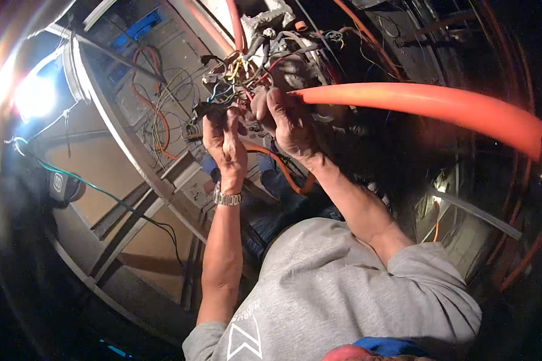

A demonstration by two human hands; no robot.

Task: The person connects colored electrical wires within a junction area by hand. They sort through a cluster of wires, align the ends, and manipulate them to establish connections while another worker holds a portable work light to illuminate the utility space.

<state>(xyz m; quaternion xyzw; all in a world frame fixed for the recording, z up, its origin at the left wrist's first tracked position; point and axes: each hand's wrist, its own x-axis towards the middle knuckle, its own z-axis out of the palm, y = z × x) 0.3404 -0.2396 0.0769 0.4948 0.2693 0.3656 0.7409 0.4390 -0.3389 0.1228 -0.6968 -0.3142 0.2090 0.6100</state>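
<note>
Head view, only 1 here. 2 bare hands up at a tangle of thin wires (235, 71). Left hand (226, 141): fingers bent up at the wires' lower left edge, a dark piece (207, 109) just above its fingertips. Right hand (290, 126): thumb and fingers bent in, pinch-like, at the wires' lower right. What sits between the fingertips is hidden on both, so can't tell if either is gripping.

Handling, my read: wires light and flexible, hold a bend, thin strands and joints easily broken. Take 1 at a time, on the insulation close to its end; don't haul on the bunch. Fat orange tube (415, 99) looks smooth and semi-stiff, maybe slick; better held in a full grip near its end than by fingertips.

Where: wires lie just beyond both hands, some reddish ones in the gap between them. Tube starts just beside the right hand's fingers and runs off to its right; contact unclear. Thinner orange hose (283, 165) loops below, between the 2 forearms. Lit lamp (35, 96) well left of the left hand.
</note>
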